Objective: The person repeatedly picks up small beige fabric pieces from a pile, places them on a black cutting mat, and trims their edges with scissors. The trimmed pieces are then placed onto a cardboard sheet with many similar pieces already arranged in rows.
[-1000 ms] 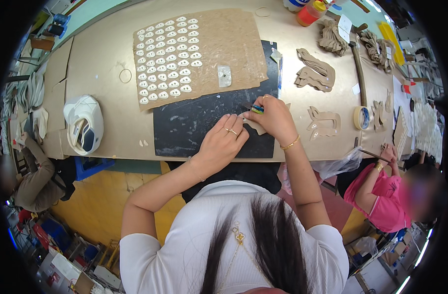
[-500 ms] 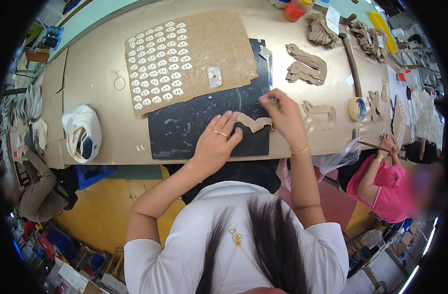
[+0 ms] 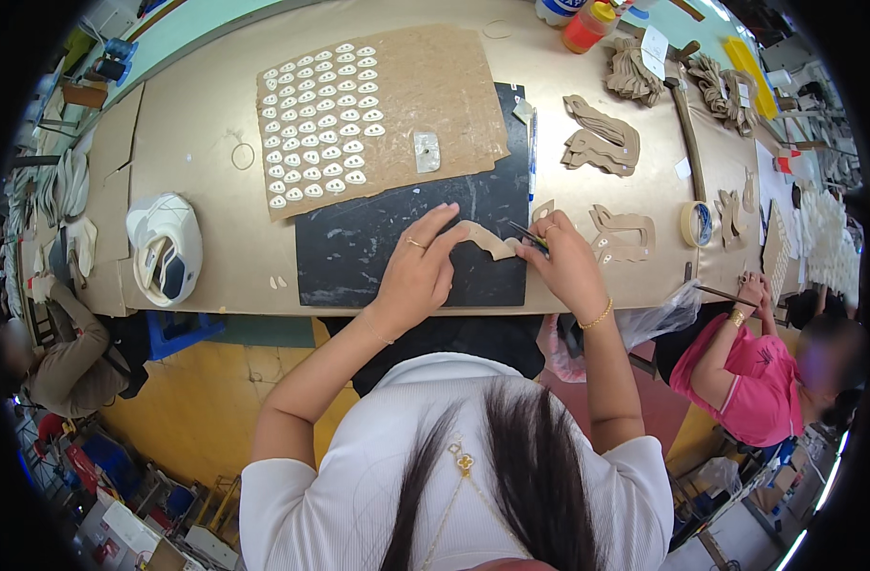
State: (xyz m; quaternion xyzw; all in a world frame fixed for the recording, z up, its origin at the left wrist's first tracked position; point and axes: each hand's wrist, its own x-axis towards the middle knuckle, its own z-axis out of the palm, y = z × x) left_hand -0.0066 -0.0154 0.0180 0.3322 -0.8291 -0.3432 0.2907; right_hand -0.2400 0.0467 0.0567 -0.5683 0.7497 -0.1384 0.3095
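A curved tan shoe-upper piece [image 3: 489,243] lies over the black cutting mat [image 3: 359,252]. My left hand [image 3: 416,266] is at its left end, with the index fingertip on the piece and the other fingers partly bent. At its right end is my right hand [image 3: 570,266], thumb against the piece's edge. That hand also grips a slim dark pointed tool [image 3: 528,234], perhaps tweezers, whose tip points left above the mat. Just behind the right hand sits a small tan piece [image 3: 543,208].
Rows of small white pieces stick to a brown sheet [image 3: 444,95], which also carries a grey plate [image 3: 426,151]. Tan cut pieces [image 3: 602,133], a tape roll [image 3: 696,224] and a hammer [image 3: 684,124] lie right; a white shoe [image 3: 164,249] stands left. A person in pink [image 3: 740,371] sits right.
My right hand has come down to the piece's right end, and the dark tool now shows in it. My left fingers have shifted, and the piece's right part looks turned.
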